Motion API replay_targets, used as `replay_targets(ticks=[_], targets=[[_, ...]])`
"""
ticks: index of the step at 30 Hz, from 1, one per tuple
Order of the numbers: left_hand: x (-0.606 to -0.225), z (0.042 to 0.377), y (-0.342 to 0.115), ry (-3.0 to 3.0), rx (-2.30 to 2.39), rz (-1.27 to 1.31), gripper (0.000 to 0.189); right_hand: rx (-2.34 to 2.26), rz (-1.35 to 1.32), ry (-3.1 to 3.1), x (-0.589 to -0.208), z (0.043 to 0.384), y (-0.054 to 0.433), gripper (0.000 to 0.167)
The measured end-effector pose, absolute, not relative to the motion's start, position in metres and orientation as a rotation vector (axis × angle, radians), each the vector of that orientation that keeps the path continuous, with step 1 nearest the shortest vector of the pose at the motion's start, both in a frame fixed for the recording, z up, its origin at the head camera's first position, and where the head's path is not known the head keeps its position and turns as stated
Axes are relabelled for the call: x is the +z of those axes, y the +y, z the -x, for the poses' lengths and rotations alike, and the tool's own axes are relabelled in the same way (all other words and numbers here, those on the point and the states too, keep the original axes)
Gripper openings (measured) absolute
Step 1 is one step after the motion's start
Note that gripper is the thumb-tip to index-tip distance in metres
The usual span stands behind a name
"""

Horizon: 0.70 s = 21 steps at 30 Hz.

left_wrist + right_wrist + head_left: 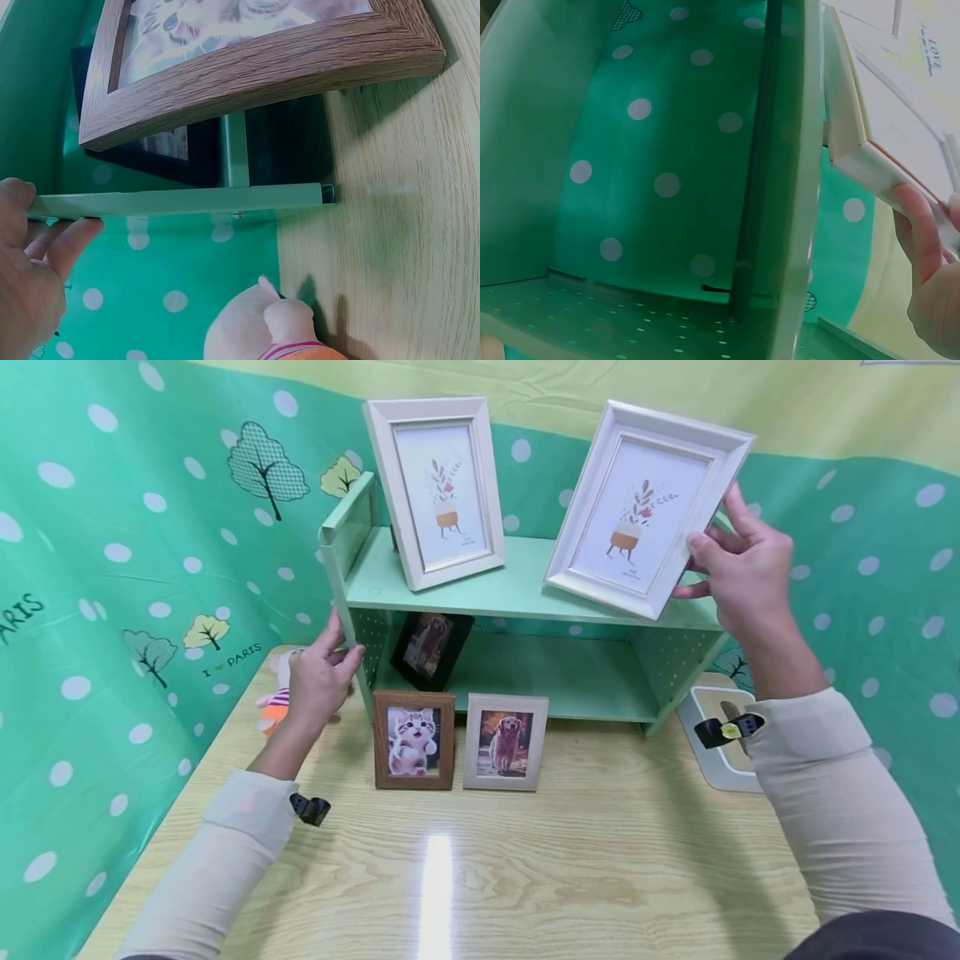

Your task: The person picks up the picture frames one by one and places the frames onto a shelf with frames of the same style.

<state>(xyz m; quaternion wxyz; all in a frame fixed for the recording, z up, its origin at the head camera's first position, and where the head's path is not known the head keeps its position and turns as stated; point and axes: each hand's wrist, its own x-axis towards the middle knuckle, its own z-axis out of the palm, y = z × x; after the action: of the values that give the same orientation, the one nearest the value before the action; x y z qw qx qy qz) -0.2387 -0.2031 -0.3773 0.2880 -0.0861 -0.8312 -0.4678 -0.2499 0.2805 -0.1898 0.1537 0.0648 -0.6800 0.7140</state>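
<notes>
The right hand [746,564] pinches one white frame [645,510] at its right edge, thumb on the front and fingers behind; this grip is narrow, closed on the frame. The frame is tilted, at the top right of the shelf [562,677]; whether it touches the board, I cannot tell. The left hand [322,672] grips the left side panel of the shelf between thumb and fingers. A second white frame [446,497] leans at the top left of the shelf.

On the cloth [97,635], to the left of the shelf, one reads "I" and "PARIS"; farther left, a cut-off "ARIS". The right wrist view shows "LOVE" above the shelf. Under both flowerpot pictures, the print is too small to read.
</notes>
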Motion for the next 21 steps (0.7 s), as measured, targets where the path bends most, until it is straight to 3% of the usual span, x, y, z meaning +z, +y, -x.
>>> replay_targets(ticks=[21], targets=[[-0.379, 0.237, -0.204, -2.218, -1.221, 0.247, 0.071, 2.029, -0.088, -2.005, -0.184, 0.271, 0.270, 0.070]])
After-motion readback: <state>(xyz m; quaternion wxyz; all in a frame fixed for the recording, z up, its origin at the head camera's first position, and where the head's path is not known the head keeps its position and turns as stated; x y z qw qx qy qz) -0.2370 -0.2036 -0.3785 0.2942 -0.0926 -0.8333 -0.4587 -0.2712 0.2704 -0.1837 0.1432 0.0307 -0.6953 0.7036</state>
